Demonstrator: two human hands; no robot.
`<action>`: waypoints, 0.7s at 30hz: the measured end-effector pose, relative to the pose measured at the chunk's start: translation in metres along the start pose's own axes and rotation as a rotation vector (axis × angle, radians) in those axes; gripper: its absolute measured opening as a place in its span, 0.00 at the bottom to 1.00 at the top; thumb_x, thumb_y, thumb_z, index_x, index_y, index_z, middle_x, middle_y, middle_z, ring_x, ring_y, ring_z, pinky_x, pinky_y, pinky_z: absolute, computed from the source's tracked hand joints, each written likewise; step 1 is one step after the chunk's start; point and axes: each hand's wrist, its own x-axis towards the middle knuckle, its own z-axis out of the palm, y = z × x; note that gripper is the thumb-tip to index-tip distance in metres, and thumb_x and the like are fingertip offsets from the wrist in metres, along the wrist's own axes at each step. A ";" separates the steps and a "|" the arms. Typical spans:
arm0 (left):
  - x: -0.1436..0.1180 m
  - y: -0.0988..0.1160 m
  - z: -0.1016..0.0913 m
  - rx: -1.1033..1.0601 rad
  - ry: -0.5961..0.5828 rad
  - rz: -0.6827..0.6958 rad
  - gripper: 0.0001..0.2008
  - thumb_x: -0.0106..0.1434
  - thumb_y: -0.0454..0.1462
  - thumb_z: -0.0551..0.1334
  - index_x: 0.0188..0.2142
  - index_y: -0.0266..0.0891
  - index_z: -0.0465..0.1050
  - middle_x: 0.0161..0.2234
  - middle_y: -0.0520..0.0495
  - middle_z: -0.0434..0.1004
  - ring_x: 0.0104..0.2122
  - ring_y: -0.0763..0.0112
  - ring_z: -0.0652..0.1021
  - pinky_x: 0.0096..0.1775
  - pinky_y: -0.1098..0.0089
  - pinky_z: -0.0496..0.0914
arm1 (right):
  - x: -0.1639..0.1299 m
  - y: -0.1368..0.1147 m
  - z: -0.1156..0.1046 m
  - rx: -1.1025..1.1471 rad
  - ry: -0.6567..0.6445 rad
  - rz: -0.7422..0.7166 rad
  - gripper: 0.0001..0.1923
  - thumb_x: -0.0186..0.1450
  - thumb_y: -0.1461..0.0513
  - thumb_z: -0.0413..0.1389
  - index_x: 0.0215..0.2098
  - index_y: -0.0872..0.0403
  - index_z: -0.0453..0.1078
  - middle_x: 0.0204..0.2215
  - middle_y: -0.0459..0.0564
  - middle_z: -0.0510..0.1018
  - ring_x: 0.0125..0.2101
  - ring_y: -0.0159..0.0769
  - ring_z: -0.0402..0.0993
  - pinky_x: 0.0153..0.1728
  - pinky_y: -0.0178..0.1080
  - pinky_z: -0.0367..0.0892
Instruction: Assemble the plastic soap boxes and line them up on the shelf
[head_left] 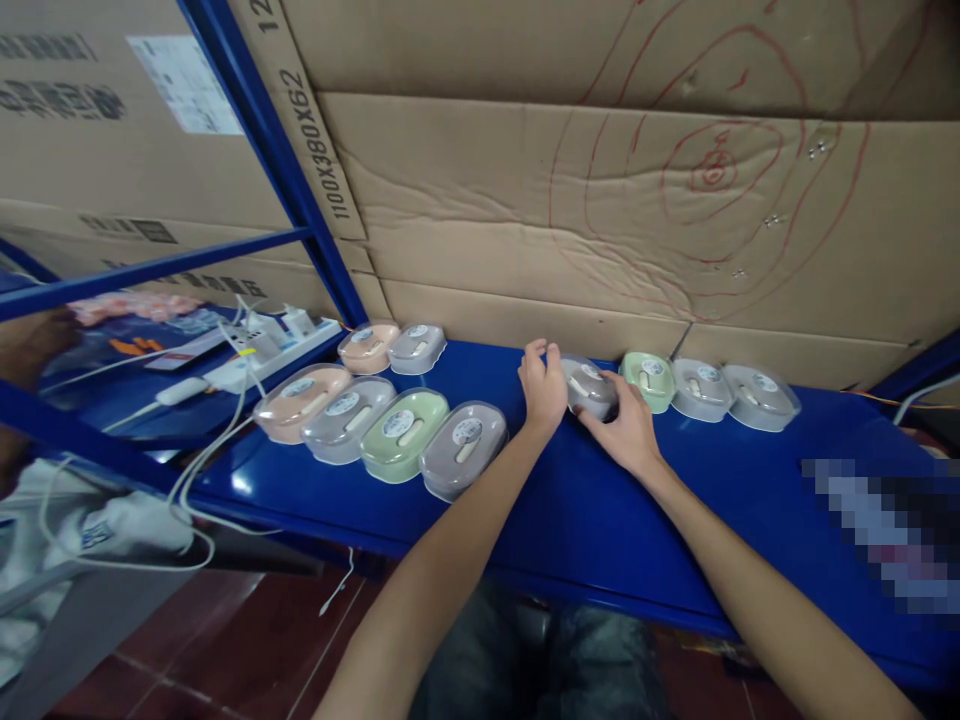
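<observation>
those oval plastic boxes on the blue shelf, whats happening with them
A person has both hands on one grey oval plastic box with a clear lid on the blue metal shelf. The left hand touches its left end and the right hand cups its front. To its right, a green box and two grey ones continue the row. A separate group of pink, grey and green boxes lies to the left, near a white power strip.

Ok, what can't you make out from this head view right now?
- Grey case: its sides are covered by the left hand and right hand.
- Round labels on the cases, e.g. green case: print too small.
- Shelf, right end: pixelated patch hides what lies there.
- Power strip: its cables run off the left edge.
</observation>
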 end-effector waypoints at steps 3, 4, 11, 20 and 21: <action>0.001 -0.004 0.001 -0.076 -0.013 -0.166 0.13 0.77 0.45 0.56 0.55 0.44 0.71 0.60 0.38 0.78 0.63 0.54 0.76 0.66 0.53 0.67 | 0.003 0.001 0.000 0.172 0.075 0.144 0.35 0.61 0.45 0.67 0.62 0.52 0.75 0.55 0.61 0.83 0.54 0.59 0.81 0.60 0.62 0.73; 0.000 -0.005 0.001 -0.106 -0.028 -0.225 0.15 0.78 0.46 0.55 0.56 0.43 0.70 0.60 0.36 0.78 0.62 0.52 0.77 0.64 0.53 0.70 | 0.004 0.002 0.001 0.238 0.093 0.196 0.34 0.62 0.44 0.67 0.61 0.51 0.76 0.54 0.59 0.84 0.52 0.58 0.81 0.59 0.61 0.74; -0.020 -0.002 0.000 -0.504 -0.303 -0.410 0.30 0.78 0.60 0.50 0.61 0.42 0.74 0.56 0.34 0.82 0.53 0.48 0.85 0.54 0.53 0.79 | -0.002 -0.008 0.002 0.431 0.089 0.109 0.33 0.65 0.45 0.66 0.63 0.47 0.67 0.58 0.57 0.80 0.56 0.53 0.80 0.58 0.57 0.75; -0.032 -0.006 0.003 -0.670 -0.450 -0.323 0.26 0.76 0.55 0.62 0.55 0.36 0.81 0.48 0.38 0.88 0.55 0.50 0.84 0.60 0.57 0.76 | -0.007 -0.020 -0.003 0.325 0.068 0.098 0.38 0.62 0.39 0.68 0.58 0.47 0.62 0.56 0.59 0.76 0.47 0.50 0.78 0.50 0.56 0.75; -0.032 -0.006 0.003 -0.657 -0.458 -0.322 0.25 0.75 0.54 0.63 0.54 0.36 0.82 0.48 0.38 0.88 0.55 0.50 0.84 0.59 0.57 0.76 | -0.006 -0.020 -0.003 0.335 0.066 0.112 0.40 0.61 0.38 0.69 0.60 0.47 0.61 0.56 0.59 0.76 0.48 0.51 0.78 0.50 0.56 0.75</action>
